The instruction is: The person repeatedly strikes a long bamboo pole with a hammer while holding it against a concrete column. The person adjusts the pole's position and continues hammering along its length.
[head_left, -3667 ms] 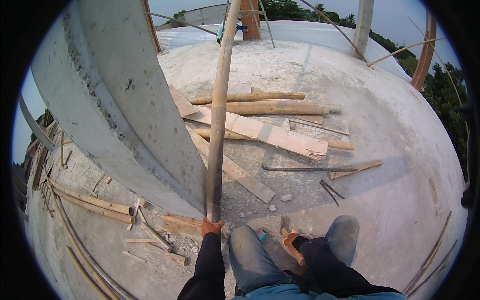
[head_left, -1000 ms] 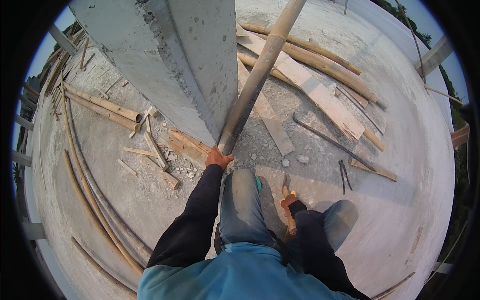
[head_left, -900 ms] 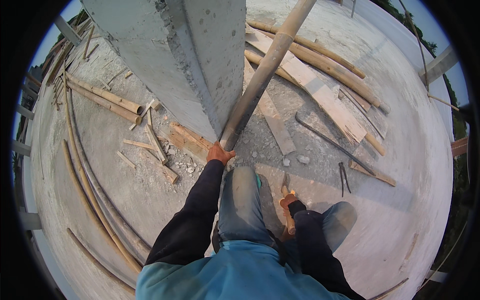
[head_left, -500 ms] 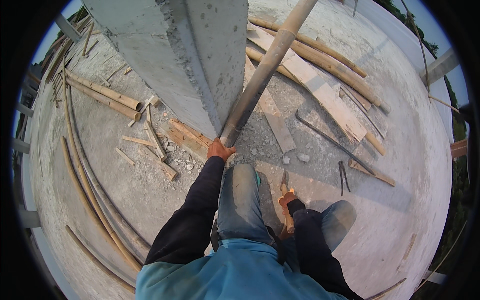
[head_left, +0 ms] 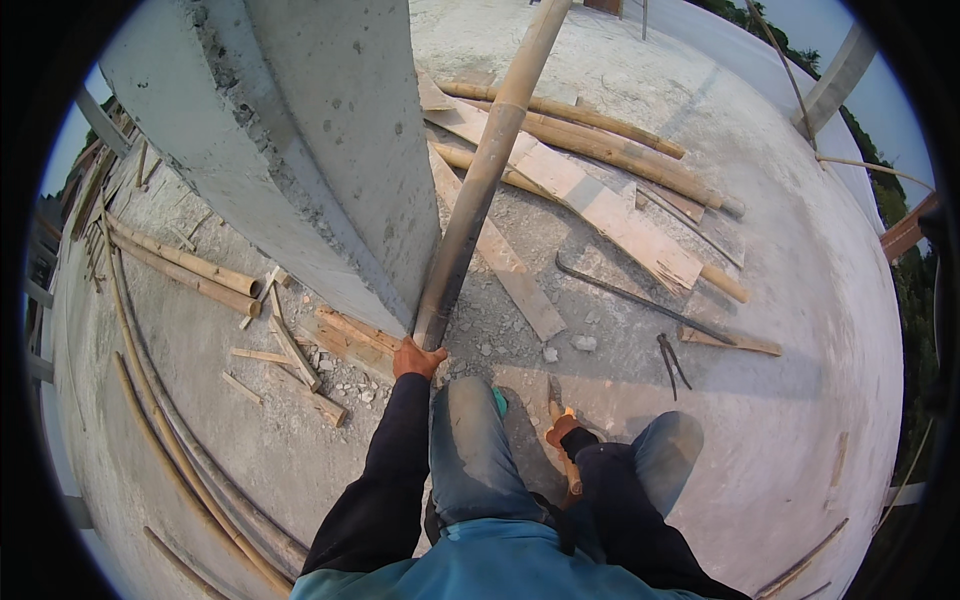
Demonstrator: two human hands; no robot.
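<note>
My left hand (head_left: 418, 358) is closed round the foot of a thick bamboo pole (head_left: 482, 165), its thumb pointing right. The pole leans against the corner of a grey concrete column (head_left: 300, 130) and rises to the upper right. Low on my right, my right hand (head_left: 563, 430) grips a wooden-handled tool (head_left: 573, 474) with a narrow, blade-like end pointing away from me; its exact kind is unclear. The tool is held between my knees, close to the floor. Split timber (head_left: 350, 335) lies at the column's base, just left of my left hand.
A crowbar (head_left: 640, 295) and pincers (head_left: 672, 366) lie on the concrete floor to the right. Beyond them are planks (head_left: 600, 205) and bamboo poles (head_left: 640, 160). Wood scraps (head_left: 295, 355) and rubble surround the column's foot. Long poles (head_left: 170, 420) lie at left.
The view has swung, so the column and pole appear farther left and my hands slightly lower. Both hands keep their grips, with the pole still against the column.
</note>
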